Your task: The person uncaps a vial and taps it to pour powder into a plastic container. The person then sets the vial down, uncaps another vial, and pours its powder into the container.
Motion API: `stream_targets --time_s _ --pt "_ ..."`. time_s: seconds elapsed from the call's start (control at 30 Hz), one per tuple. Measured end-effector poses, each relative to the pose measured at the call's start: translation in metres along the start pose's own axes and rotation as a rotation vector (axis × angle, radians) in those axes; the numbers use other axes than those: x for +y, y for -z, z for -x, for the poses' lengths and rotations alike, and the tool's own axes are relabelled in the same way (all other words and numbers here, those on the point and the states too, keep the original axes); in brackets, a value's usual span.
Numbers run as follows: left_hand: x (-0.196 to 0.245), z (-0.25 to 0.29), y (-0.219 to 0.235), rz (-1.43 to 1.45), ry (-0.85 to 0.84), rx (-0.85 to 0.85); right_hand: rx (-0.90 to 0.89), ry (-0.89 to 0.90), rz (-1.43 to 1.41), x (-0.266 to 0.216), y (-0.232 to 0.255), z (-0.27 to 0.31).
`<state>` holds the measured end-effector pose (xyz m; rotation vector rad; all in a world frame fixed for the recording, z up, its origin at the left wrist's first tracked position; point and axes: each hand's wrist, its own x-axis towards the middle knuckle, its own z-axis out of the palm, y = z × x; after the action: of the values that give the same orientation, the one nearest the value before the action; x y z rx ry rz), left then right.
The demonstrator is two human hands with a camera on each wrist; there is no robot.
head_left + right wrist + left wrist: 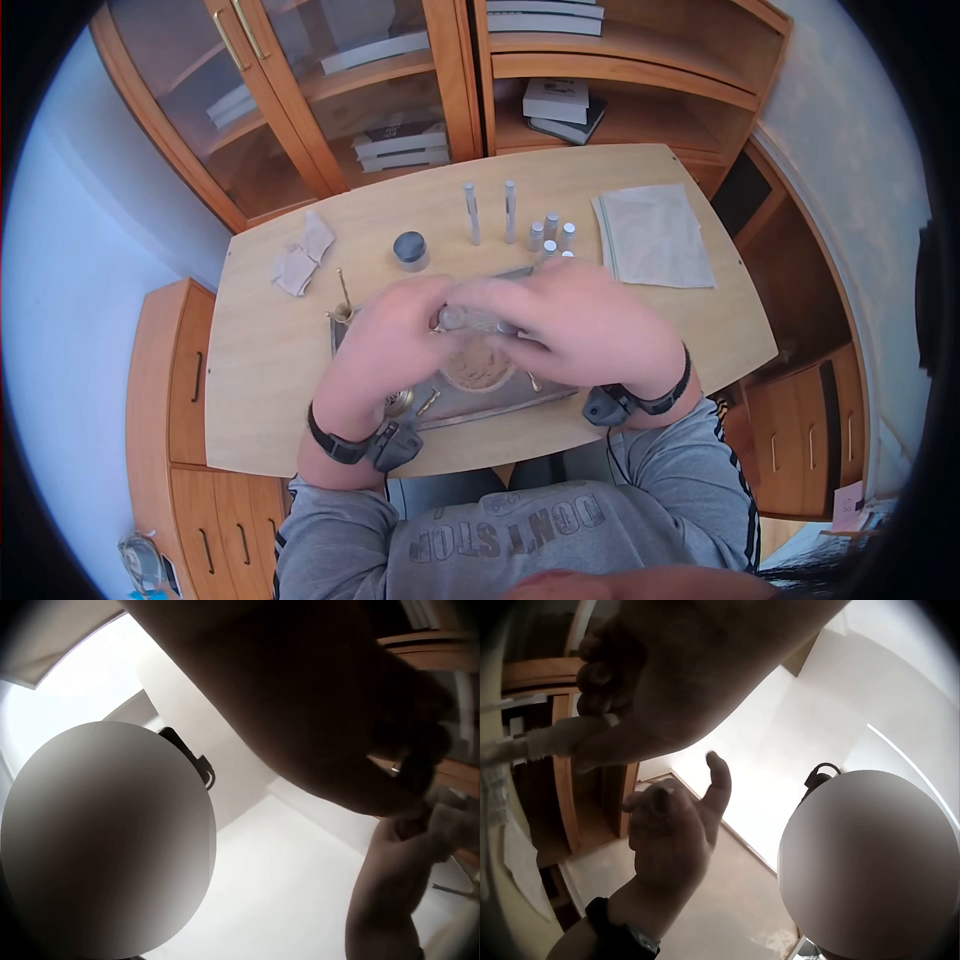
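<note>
Blurred hands [500, 325] round slim glass tube [468, 318]

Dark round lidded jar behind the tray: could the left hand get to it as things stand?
Probably yes. The dark round lidded jar stands alone on the wooden table just beyond the left hand, with nothing between, but that hand grips a small tube.
</note>
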<state>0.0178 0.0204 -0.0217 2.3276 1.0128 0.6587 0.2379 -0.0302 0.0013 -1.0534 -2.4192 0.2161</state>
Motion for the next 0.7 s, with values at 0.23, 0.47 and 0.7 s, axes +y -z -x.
stream_targets --time_s 0.23,0.47,0.7 --pt "-0.007 0.001 -0.001 0.022 0.004 -0.006 -0.082 -0.035 -0.017 0.001 -0.002 0.001" --pt "0.002 0.001 -0.001 0.027 0.010 0.016 0.187 0.093 -0.095 0.002 0.001 0.001" --pt "-0.001 0.002 0.003 -0.060 -0.007 -0.015 0.110 0.067 -0.066 0.003 0.003 0.000"
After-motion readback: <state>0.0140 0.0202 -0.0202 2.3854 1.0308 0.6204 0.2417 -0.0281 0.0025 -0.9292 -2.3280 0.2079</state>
